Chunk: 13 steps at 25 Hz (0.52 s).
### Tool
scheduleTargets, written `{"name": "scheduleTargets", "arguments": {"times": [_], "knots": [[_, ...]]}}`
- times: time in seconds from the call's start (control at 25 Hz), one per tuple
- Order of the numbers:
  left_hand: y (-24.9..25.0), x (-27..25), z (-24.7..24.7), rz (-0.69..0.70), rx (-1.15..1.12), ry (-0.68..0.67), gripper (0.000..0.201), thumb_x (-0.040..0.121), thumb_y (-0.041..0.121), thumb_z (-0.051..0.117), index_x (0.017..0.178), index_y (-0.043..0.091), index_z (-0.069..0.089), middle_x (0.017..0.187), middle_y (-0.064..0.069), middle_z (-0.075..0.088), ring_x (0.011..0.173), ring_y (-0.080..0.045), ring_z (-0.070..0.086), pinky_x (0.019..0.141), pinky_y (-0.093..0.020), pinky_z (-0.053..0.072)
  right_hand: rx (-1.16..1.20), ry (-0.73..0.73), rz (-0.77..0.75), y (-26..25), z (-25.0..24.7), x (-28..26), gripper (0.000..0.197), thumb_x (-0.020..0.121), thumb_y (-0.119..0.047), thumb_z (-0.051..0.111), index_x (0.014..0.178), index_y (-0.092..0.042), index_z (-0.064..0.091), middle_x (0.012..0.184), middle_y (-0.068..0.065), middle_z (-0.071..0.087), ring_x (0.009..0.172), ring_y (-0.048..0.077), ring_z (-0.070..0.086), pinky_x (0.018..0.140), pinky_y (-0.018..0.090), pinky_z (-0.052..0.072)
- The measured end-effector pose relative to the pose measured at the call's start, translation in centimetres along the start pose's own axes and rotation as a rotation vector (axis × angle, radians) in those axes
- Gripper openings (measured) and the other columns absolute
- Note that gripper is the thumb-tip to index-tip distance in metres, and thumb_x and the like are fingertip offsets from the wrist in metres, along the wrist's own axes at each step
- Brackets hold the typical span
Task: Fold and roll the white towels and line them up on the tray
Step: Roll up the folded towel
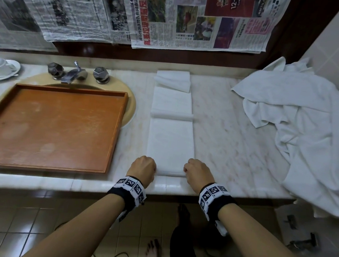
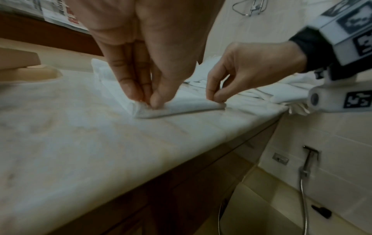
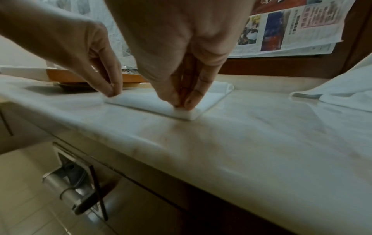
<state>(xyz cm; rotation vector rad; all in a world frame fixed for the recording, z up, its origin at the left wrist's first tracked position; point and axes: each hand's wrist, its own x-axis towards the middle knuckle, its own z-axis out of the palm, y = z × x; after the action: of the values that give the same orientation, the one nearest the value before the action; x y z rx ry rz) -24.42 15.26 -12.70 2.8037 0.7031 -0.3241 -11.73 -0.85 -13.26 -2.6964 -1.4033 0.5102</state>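
Head view: a long folded white towel [image 1: 171, 137] is laid out on the marble counter [image 1: 228, 122] right of the bare wooden tray [image 1: 49, 128], its near end held by the left hand [image 1: 142, 167] and right hand [image 1: 196, 172]. Left wrist view: that end is seen pinched by the fingers [image 2: 128, 82] and thumb into a small roll. Right wrist view: same deal, the other corner is pinched between fingers [image 3: 198, 90] pressed together.

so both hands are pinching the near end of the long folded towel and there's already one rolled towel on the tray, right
Not quite. The tray holds no towel, as the head view shows. The rest stands: the left hand and right hand each pinch a near corner of the long folded towel on the counter.
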Motion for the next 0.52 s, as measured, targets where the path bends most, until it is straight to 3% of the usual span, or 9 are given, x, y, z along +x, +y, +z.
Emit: {"name": "scheduleTargets", "arguments": {"times": [0.08,0.16,0.32,0.44,0.52], "knots": [[0.0,-0.4,0.5,0.029,-0.027,0.018,0.022,0.086,0.025,0.059,0.096,0.01,0.072,0.098,-0.008,0.063,0.091,-0.024,0.059,0.071,-0.027,0.045,0.005,0.007,-0.017,0.0,0.0,-0.2,0.026,0.092,-0.023,0.051,0.1,-0.003,0.066,0.101,0.006,0.058,0.096,0.022,0.055,0.075,0.03,0.043],[-0.4,-0.3,0.8,0.057,-0.049,0.012,0.034,0.088,0.038,0.062,0.107,0.012,0.071,0.108,-0.006,0.062,0.101,-0.023,0.056,0.081,-0.029,0.046,-0.003,-0.002,-0.038,0.2,-0.1,-0.3,0.028,0.091,-0.028,0.054,0.102,-0.005,0.066,0.103,0.005,0.058,0.099,0.02,0.053,0.077,0.028,0.043],[-0.6,0.5,0.5,0.091,0.063,0.039,0.027,0.091,0.033,0.057,0.106,0.015,0.07,0.106,-0.003,0.063,0.101,-0.02,0.053,0.08,-0.026,0.043,-0.03,-0.019,-0.047,0.5,-0.5,-0.2,0.023,0.093,-0.017,0.05,0.107,-0.006,0.065,0.107,0.005,0.06,0.105,0.02,0.05,0.082,0.03,0.047],[-0.5,0.5,0.1,0.136,0.171,0.039,0.026,0.09,0.03,0.052,0.106,0.015,0.067,0.104,0.0,0.065,0.103,-0.021,0.048,0.083,-0.03,0.037,-0.012,0.018,-0.013,0.9,-1.1,-0.3,0.027,0.091,-0.023,0.049,0.108,-0.014,0.069,0.102,-0.001,0.064,0.106,0.015,0.048,0.071,0.028,0.045],[-0.8,0.5,-0.2,0.168,0.211,0.033,0.027,0.092,0.033,0.049,0.109,0.018,0.065,0.105,0.002,0.065,0.106,-0.021,0.046,0.083,-0.033,0.031,0.026,0.016,0.007,1.4,-1.5,-0.3,0.029,0.091,-0.026,0.05,0.113,-0.021,0.069,0.104,-0.004,0.066,0.109,0.014,0.047,0.071,0.028,0.043]]}}
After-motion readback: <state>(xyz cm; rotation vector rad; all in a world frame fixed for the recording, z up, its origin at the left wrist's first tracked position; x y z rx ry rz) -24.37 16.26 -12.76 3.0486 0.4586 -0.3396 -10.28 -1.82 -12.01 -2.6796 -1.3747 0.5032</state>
